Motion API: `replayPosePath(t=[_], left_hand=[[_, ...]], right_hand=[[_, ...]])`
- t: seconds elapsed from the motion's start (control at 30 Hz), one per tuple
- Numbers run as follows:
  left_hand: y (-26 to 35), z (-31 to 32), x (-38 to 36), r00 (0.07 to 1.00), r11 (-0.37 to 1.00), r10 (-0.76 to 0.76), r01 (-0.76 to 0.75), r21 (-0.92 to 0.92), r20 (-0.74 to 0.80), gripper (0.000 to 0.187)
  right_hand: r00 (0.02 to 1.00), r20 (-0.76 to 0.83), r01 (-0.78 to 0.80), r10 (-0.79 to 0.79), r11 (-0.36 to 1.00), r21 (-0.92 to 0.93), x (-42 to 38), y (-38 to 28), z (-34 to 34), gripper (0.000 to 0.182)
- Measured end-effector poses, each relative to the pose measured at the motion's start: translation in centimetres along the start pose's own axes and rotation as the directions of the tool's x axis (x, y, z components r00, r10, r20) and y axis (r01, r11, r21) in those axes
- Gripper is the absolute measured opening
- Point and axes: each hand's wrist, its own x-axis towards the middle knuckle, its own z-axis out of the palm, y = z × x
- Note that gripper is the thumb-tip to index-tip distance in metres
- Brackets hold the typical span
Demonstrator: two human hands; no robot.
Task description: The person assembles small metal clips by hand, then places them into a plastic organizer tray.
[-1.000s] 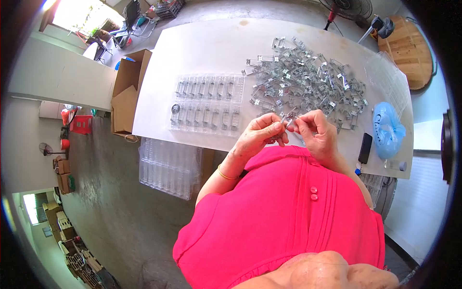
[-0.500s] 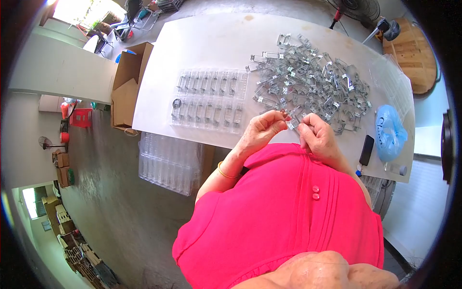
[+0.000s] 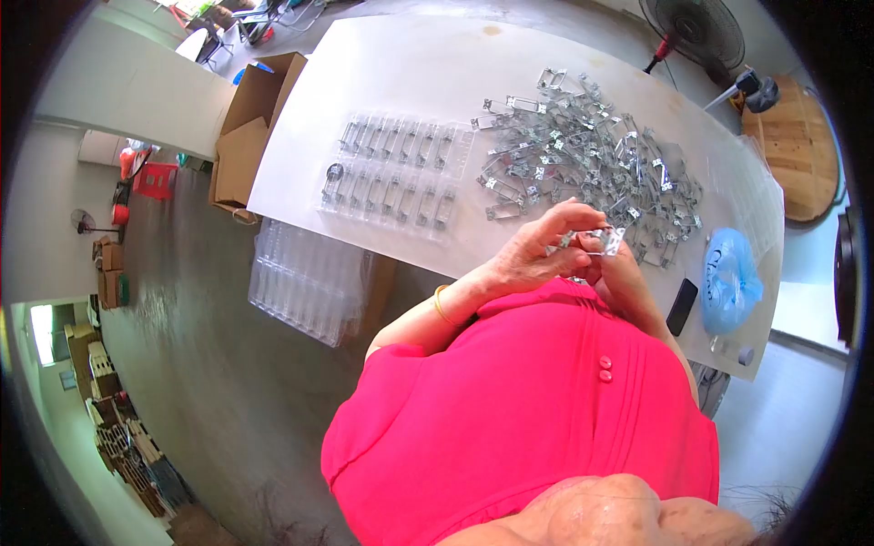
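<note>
Left hand [image 3: 553, 244] grasping, thumb and fingers curled about a small silvery metal bracket [image 3: 608, 240]; right hand [image 3: 624, 271] right up against it, fingers bent, but its tips are partly hidden behind the bracket and left fingers, so can't tell if it grips. Bracket is up in front of the chest, over the near edge of the white flat worktop [image 3: 401, 55], probably so both sets of fingers can get at it in plain view, off the pile. Loose heap of silvery metal brackets [image 3: 583, 146] sits just beyond the hands, toward the far and right edges, likely there for easy reach; pieces overlap, so pulling one may snag others. Clear plastic tray with two rows of slots [image 3: 390, 166] lies flat near the left end of the near edge, its slots holding similar metal pieces; dark round object [image 3: 334, 171] on its left end, too small to identify. Right side is busier: black phone [image 3: 682, 307] by the near edge beside the right forearm, knotted blue plastic bag with dark lettering [image 3: 729, 280] by the right edge, clear bottle lying on its side [image 3: 731, 350] at the near right corner. Stacked clear plastic trays [image 3: 305, 282] under the near edge's left part; open brown cardboard box [image 3: 244, 150] against the left edge.
</note>
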Motion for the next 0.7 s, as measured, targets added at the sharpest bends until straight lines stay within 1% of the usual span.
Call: replayPosePath(t=[0.03, 0.07, 0.1, 0.17, 0.23, 0.3, 0.37, 0.43, 0.47, 0.5, 0.53, 0.6, 0.63, 0.67, 0.7], left_hand=[[-0.2, 0.5, 0.2, 0.999, 0.998, -0.013, 0.016, -0.066, 0.039, 0.051], [-0.7, 0.5, 0.4, 0.997, 0.967, 0.047, -0.059, 0.25, 0.053, 0.052], [-0.7, 0.7, 0.7, 0.998, 0.965, 0.051, -0.06, 0.255, 0.045, 0.052], [-0.5, 1.4, 1.2, 0.976, 0.851, 0.211, -0.209, 0.481, 0.052, 0.051], [-1.1, 1.9, 1.2, 0.978, 0.848, 0.209, -0.192, 0.494, 0.022, 0.049], [-1.4, 2.6, 1.3, 0.971, 0.858, 0.24, -0.212, 0.468, 0.0, 0.051], [-1.7, 3.3, 1.3, 0.971, 0.866, 0.238, -0.2, 0.459, -0.027, 0.051], [-1.8, 4.3, 1.4, 0.969, 0.873, 0.239, -0.189, 0.449, -0.056, 0.052], [-1.7, 5.0, 1.4, 0.969, 0.94, 0.197, -0.143, 0.311, -0.152, 0.052], [-1.8, 5.5, 1.5, 0.961, 0.982, 0.14, -0.104, 0.16, -0.239, 0.052], [-1.9, 5.6, 1.4, 0.959, 0.982, 0.141, -0.103, 0.161, -0.245, 0.052], [-2.2, 5.5, 1.5, 0.976, 0.947, 0.116, -0.053, 0.316, -0.186, 0.054], [-2.4, 5.5, 1.4, 0.975, 0.947, 0.116, -0.051, 0.318, -0.189, 0.054], [-2.6, 5.5, 1.4, 0.973, 0.929, 0.154, -0.083, 0.361, -0.174, 0.054], [-2.7, 5.5, 1.4, 0.969, 0.908, 0.192, -0.114, 0.403, -0.157, 0.056]], right_hand=[[1.0, -0.007, 0.014, -0.014, 0.998, 0.055, -0.3, -0.1, -0.1, 0.027], [1.0, -0.015, 0.029, -0.027, 0.994, 0.109, -0.6, -0.1, -0.3, 0.027], [0.999, -0.024, 0.043, -0.04, 0.985, 0.165, -0.8, -0.2, -0.5, 0.028], [1.0, -0.016, 0.02, -0.018, 0.99, 0.14, -0.8, 0.1, -2.0, 0.028], [0.999, 0.052, -0.017, 0.009, 0.988, 0.155, -1.3, -0.2, -2.6, 0.026], [0.999, 0.051, -0.022, 0.013, 0.985, 0.173, -1.7, -0.5, -2.6, 0.025], [0.999, 0.047, -0.029, 0.02, 0.982, 0.186, -2.1, -0.9, -2.9, 0.025], [0.998, 0.052, 0.021, -0.031, 0.983, 0.184, -2.3, -1.3, -3.3, 0.023], [0.998, 0.057, 0.015, -0.026, 0.984, 0.179, -2.1, -1.3, -4.0, 0.023], [0.995, 0.078, 0.042, -0.057, 0.982, 0.187, -1.8, -1.1, -5.0, 0.02], [0.991, 0.098, 0.069, -0.09, 0.978, 0.197, -1.6, -1.0, -5.6, 0.018], [0.992, 0.09, 0.074, -0.09, 0.983, 0.171, -1.8, -1.2, -5.9, 0.015], [0.992, 0.079, 0.081, -0.094, 0.986, 0.147, -1.8, -1.3, -6.0, 0.012], [0.992, 0.084, 0.079, -0.092, 0.986, 0.148, -1.8, -1.3, -6.1, 0.012], [0.993, 0.025, 0.114, -0.119, 0.984, 0.139, -1.7, -1.3, -6.1, 0.011]])
